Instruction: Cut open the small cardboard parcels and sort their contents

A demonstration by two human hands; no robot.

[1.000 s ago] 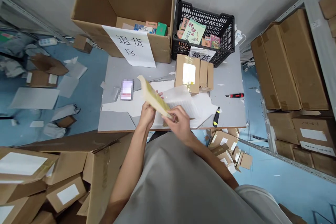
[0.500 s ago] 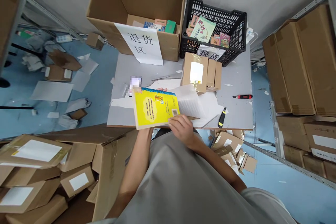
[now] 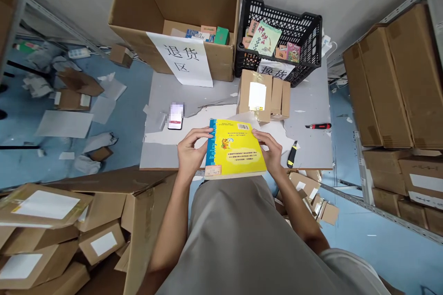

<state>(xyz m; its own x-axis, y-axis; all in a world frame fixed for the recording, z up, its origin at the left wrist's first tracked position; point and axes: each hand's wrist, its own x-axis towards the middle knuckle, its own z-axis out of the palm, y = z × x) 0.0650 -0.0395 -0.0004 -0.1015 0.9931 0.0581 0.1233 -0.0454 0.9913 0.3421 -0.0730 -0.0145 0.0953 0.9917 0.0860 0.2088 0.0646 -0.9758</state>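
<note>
A yellow paperback book (image 3: 237, 150) with a blue spine strip is held above the table's front edge, its barcode toward the far side and its printed text upside down. My left hand (image 3: 192, 151) grips the spine side, thumb below and fingers at the upper corner. My right hand (image 3: 272, 147) closes on the opposite edge. Behind the book a pale sheet or page shows at its far edge; what it belongs to is mostly hidden. To the left of the book a phone (image 3: 176, 116) with a lit screen lies on the table.
A large cardboard box (image 3: 221, 64) with a paper sign and a black plastic crate (image 3: 311, 48) holding books stand at the back. Small cartons (image 3: 256, 94) sit before the crate. A yellow-black cutter (image 3: 292, 154) and a red-black cutter (image 3: 318, 126) lie at right. Parcels (image 3: 44, 205) fill a box lower left.
The book has been turned round and closed, and now lies between both hands. My left hand has come out from beneath it to the spine; my right hand has moved to the right edge.
</note>
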